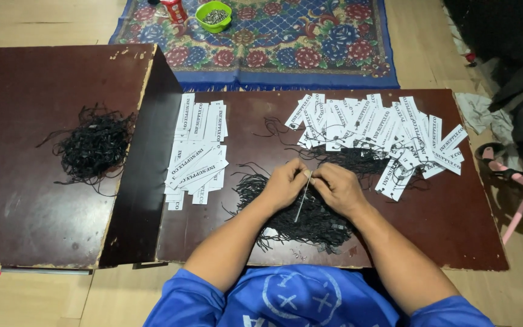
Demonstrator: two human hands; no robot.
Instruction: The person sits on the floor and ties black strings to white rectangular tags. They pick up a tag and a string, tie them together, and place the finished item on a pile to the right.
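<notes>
White paper tag (302,195) | left hand (284,183), right hand (337,188) both pinching its top | above black strings (310,221)

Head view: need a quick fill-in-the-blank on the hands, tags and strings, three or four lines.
1. Both hands, left hand and right hand, pinch one white ____ edge-on between them.
2. Under the hands lies a pile of black strings; a second pile sits on the ____ table.
3. The green bowl stands on the patterned ____.
4. The neat stack of tags lies to the ____ of the hands.

Missing words: tag; left; rug; left
</notes>
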